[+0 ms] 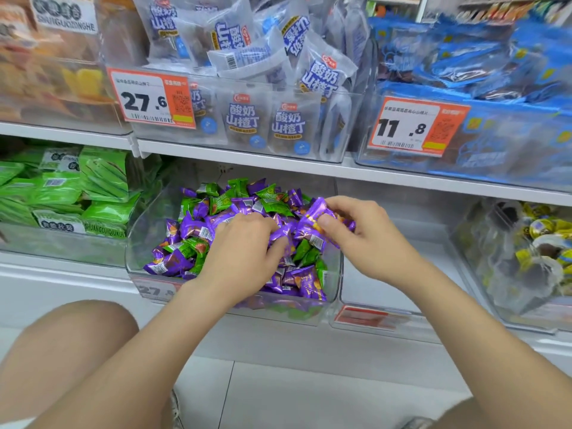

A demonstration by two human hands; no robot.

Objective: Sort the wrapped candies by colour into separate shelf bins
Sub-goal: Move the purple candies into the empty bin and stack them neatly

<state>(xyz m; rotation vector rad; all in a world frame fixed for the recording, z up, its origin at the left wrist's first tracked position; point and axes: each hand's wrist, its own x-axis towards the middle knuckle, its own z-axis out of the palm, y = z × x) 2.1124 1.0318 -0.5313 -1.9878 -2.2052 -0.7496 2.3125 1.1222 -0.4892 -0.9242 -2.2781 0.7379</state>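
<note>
Purple candies (167, 264) and green candies (275, 205) lay mixed in the clear mixed bin (136, 243) at the middle of the frame. Purple crowded the front and left, and green showed mostly toward the back.

The left hand (244, 246) sat on the heap at centre. Its fingers bent down among the candies with the tips buried, so it could not be told whether they gripped anything. It looked to be raking through for more purple.

The right hand (368, 239), just right of centre, curled thumb and fingers round a handful (315, 221) of purple pieces. It held them above the right rear part of the mixed bin. Taking several at once probably saved trips.

Just beside the mixed bin, to the right in the frame, stood the right bin (365, 286), clear, with no candy visible in it. That was the likely home for purple, which would explain why the loaded hand was the one on that side.

The sort seemed early, since plenty of both colours lay together. A full fist risked shedding a piece on the way across.
</note>
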